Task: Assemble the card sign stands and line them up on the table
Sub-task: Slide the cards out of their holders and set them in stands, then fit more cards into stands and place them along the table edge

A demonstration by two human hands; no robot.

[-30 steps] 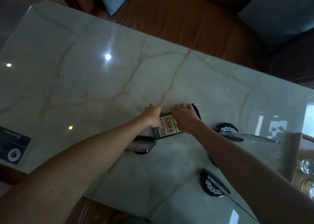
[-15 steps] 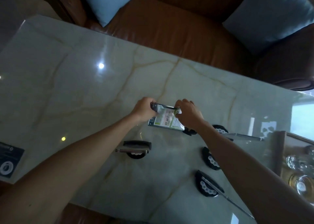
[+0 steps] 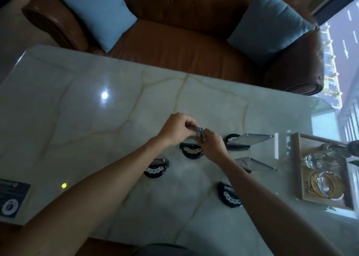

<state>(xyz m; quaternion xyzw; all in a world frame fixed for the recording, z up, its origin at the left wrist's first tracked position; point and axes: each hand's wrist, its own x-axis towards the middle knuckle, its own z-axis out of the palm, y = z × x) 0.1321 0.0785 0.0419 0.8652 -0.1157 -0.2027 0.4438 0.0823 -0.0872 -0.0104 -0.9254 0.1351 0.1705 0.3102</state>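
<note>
My left hand (image 3: 175,129) and my right hand (image 3: 212,144) both grip a clear card panel (image 3: 196,131), held edge-on above a black half-round base (image 3: 192,151) on the marble table (image 3: 97,119). A second black base (image 3: 155,168) with a clear block in it sits to the left. To the right stand two assembled sign stands (image 3: 246,140) (image 3: 252,163) with clear panels. Another black base (image 3: 228,196) lies near my right forearm, which hides part of it.
A wooden tray (image 3: 299,178) with glass cups and an ashtray sits at the table's right end. A dark card (image 3: 11,199) lies at the left edge. A brown leather sofa (image 3: 184,47) with blue cushions runs behind the table.
Both hands lifted the card panel off the table and turned it edge-on. The black base under it came into view. The camera tilted up, showing more sofa and the tray.
</note>
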